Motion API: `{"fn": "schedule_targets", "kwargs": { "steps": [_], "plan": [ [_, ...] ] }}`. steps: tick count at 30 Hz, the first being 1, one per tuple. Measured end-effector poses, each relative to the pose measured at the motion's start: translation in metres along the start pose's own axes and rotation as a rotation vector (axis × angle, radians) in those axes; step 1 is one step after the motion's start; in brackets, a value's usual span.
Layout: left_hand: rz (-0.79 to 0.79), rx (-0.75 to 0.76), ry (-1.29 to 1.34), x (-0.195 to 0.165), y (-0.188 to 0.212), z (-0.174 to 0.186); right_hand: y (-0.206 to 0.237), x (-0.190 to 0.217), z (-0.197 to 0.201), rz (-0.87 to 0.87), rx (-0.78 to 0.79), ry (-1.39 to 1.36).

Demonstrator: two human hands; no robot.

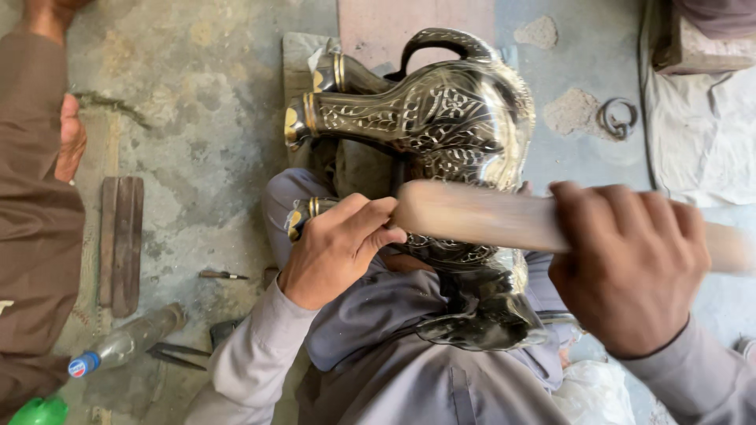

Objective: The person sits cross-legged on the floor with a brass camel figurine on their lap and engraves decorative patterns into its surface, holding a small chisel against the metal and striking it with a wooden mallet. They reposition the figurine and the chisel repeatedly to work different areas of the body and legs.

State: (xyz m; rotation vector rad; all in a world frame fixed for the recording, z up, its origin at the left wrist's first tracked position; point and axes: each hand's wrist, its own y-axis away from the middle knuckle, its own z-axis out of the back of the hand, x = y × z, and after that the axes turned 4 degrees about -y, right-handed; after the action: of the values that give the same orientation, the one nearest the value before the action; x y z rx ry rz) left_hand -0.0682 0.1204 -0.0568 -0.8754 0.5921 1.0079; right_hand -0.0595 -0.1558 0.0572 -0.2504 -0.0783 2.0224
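My right hand (630,264) is closed around a thick wooden stick (480,216), blurred, lying across the frame. My left hand (339,244) is clenched just left of the stick's tip, over a dark engraved metal vase (441,252) resting on my lap; what the fingers pinch is hidden. Just beyond stands a second dark engraved metal vessel (425,118) with a gold-banded neck and curved handle.
A person in brown clothing (31,212) sits at the left edge. On the concrete floor lie a wooden slat (120,244), a plastic bottle (126,342), shears (177,354), a small tool (223,275), a metal ring (617,118) and white cloth (701,134).
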Motion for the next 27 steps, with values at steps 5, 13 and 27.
{"fn": "schedule_targets", "kwargs": {
  "steps": [5, 13, 27],
  "plan": [
    [0.249, -0.191, 0.159, -0.017, 0.011, -0.013, 0.026, -0.008, 0.009, -0.066, -0.029, 0.042],
    [0.371, -0.22, 0.372, -0.029, 0.007, -0.037, 0.055, -0.033, -0.015, -0.292, -0.045, -0.302],
    [-0.207, 0.392, 0.039, -0.037, -0.06, -0.05, 0.125, -0.017, -0.077, -0.799, -0.217, -0.694]
  ]
}}
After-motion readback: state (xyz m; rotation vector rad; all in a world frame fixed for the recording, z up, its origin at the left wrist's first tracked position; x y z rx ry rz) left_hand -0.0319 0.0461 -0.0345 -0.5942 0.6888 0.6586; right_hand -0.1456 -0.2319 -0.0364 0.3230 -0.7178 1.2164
